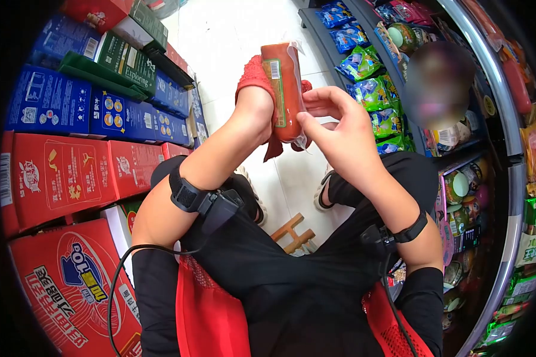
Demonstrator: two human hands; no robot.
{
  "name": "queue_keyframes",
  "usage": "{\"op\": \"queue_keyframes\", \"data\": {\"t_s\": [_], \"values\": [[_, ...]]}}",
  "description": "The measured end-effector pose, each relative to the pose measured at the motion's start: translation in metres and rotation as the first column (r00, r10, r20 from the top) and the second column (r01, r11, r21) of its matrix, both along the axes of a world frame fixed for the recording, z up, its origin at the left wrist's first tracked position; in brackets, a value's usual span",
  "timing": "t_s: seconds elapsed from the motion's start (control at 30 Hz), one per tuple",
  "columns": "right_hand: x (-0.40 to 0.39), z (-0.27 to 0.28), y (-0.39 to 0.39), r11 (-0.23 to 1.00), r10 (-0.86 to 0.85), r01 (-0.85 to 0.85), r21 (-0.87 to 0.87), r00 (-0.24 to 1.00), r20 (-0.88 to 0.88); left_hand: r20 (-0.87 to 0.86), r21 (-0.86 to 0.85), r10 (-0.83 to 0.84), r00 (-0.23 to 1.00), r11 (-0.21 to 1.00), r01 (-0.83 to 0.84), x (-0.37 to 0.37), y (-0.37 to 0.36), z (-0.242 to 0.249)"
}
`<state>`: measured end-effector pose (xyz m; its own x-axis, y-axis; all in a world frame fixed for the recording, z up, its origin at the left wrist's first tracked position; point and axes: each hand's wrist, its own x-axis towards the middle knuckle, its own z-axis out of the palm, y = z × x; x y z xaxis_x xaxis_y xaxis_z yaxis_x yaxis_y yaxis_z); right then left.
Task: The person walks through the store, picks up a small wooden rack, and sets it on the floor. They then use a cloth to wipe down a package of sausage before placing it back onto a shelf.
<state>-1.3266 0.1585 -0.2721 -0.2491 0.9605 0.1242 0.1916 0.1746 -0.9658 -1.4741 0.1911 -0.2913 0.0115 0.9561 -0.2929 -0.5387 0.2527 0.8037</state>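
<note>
A reddish-brown packaged sausage (287,89), in clear wrap with a green-edged barcode label, is held upright in front of me. My left hand (258,107) is behind its left side, with a red cloth (254,77) around it; the package and cloth hide the fingers. On the other side, my right hand (343,122) has its thumb against the package's edge and its fingers curled around the clear wrap. Part of the cloth hangs below the package.
Red cartons (65,172) and blue boxes (50,101) are stacked along my left. To the right, a shelf carries green snack bags (378,98), beside a metal-edged display case (514,208). A small wooden stool (295,233) stands on the white floor between my feet.
</note>
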Motion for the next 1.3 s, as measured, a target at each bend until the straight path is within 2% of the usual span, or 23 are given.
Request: {"op": "queue_keyframes", "data": {"t_s": [0.07, 0.13, 0.2, 0.43, 0.53, 0.6, 0.8, 1.0, 1.2, 1.3], "values": [[0.001, -0.001, 0.003, 0.998, 0.027, -0.029, -0.055, 0.998, -0.049, 0.189, 0.012, -0.096, 0.977, 0.995, 0.096, -0.014, -0.01, 0.012], [0.003, -0.003, 0.006, 0.993, 0.048, -0.059, -0.107, 0.994, -0.099, 0.217, -0.026, -0.103, 0.971, 0.993, 0.111, -0.016, -0.01, 0.012], [0.005, -0.004, 0.008, 0.985, 0.072, -0.094, -0.146, 0.986, -0.15, 0.082, -0.121, -0.025, 0.996, 0.992, 0.035, -0.008, 0.001, 0.005], [0.009, -0.004, 0.014, 0.93, 0.096, -0.203, -0.306, 0.939, -0.33, 0.14, -0.072, -0.144, 0.98, 0.985, 0.155, -0.017, 0.006, -0.003], [0.01, -0.004, 0.016, 0.918, 0.104, -0.218, -0.33, 0.938, -0.332, 0.164, -0.099, -0.128, 0.978, 0.984, 0.145, -0.015, 0.003, 0.004], [0.009, -0.002, 0.014, 0.937, 0.102, -0.2, -0.287, 0.941, -0.324, 0.177, -0.106, -0.114, 0.978, 0.985, 0.134, -0.009, -0.001, 0.007], [0.004, -0.001, 0.011, 0.955, 0.054, -0.14, -0.261, 0.949, -0.31, 0.101, -0.058, -0.118, 0.988, 0.991, 0.124, -0.011, -0.006, 0.011], [0.003, 0.0, 0.011, 0.95, 0.027, -0.122, -0.288, 0.949, -0.315, 0.096, -0.05, -0.156, 0.983, 0.986, 0.161, -0.011, -0.009, 0.008], [0.001, 0.0, 0.009, 0.94, -0.025, -0.099, -0.326, 0.935, -0.355, 0.139, 0.036, -0.068, 0.988, 0.997, 0.063, -0.002, -0.012, 0.01], [0.001, -0.002, 0.009, 0.936, -0.053, -0.084, -0.341, 0.926, -0.374, 0.141, 0.064, -0.074, 0.987, 0.996, 0.066, 0.001, -0.011, 0.006]]}}
